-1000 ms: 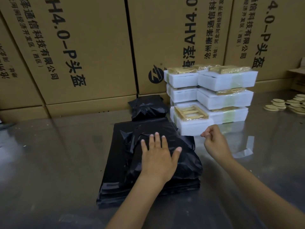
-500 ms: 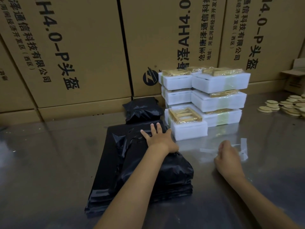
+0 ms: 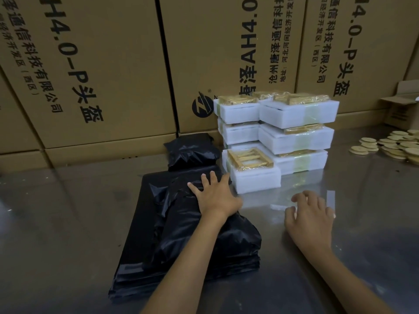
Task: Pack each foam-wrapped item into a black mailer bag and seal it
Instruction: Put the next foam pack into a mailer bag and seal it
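Note:
A bulging black mailer bag (image 3: 204, 243) lies on a stack of flat black mailer bags (image 3: 140, 257). My left hand (image 3: 215, 196) presses flat on the far end of the filled bag, fingers spread. My right hand (image 3: 310, 218) hovers over the steel table to the right, fingers apart, beside clear peeled strips (image 3: 330, 198). A sealed black package (image 3: 192, 152) sits behind the stack. White foam-wrapped items (image 3: 294, 137) with yellow wooden pieces are piled at the back; the nearest foam-wrapped item (image 3: 251, 173) lies just beyond my left hand.
Large cardboard cartons (image 3: 113, 64) with printed text wall off the back of the steel table (image 3: 56, 223). Several round pale discs (image 3: 390, 146) are heaped at the far right, near an open small carton (image 3: 401, 107).
My left hand slid from the middle of the filled bag to its far end. My right hand dropped from beside the foam pile to the table and opened its fingers.

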Demonstrator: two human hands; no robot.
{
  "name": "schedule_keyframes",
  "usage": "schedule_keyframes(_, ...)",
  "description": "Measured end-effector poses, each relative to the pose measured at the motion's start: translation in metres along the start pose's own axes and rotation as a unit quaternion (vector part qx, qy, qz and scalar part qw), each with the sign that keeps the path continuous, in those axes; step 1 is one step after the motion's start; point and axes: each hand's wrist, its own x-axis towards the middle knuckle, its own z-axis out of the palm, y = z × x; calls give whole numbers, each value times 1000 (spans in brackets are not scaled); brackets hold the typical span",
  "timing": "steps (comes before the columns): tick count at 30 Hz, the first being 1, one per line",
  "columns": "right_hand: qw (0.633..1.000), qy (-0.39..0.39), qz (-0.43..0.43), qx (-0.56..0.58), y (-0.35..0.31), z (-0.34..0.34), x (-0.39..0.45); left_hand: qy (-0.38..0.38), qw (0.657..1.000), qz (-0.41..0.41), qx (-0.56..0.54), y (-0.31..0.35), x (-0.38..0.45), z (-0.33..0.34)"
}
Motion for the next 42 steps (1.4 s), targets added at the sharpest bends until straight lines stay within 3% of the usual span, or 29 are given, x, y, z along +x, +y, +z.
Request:
schedule_keyframes(2,1000,-6,-19,14,-1,-1,-2,-3,979,12,-206,-9,-2,-16)
schedule_keyframes(4,999,-10,-30,32,-1,-2,-5,13,900,3,-436,-32,-8,-36)
schedule_keyframes(5,998,-9,-34,42,-2,-2,-8,51,874,-10,-483,-49,-12,-44)
schedule_keyframes(7,996,-15,-48,70,-5,-3,-14,131,871,-57,-470,-90,-23,-48)
schedule_keyframes(9,989,-52,-61,127,-15,-4,-20,153,872,-109,-452,-121,-34,-41)
schedule_keyframes(13,948,-144,-13,285,-57,-11,-26,56,854,-126,-502,-127,-46,-23)
schedule_keyframes(17,874,-240,65,418,-114,-32,-2,-21,863,-108,-492,-113,-38,-30)
schedule_keyframes(19,856,-285,41,429,-135,-38,13,-45,864,-119,-487,-108,-31,-33)
schedule_keyframes(22,871,-335,-19,360,-155,-29,12,-46,883,-123,-451,-105,-25,-28)
schedule_keyframes(25,905,-319,-80,268,-157,-9,-5,-36,879,-130,-457,-107,-23,-21)
schedule_keyframes(27,906,-307,-68,284,-153,-2,-8,-37,874,-128,-467,-111,-22,-20)
schedule_keyframes(37,856,-324,88,392,-145,-2,-11,-10,839,-132,-527,-116,-32,-16)
schedule_keyframes(42,808,-319,154,471,-141,-6,-17,3,822,-129,-555,-117,-39,-12)
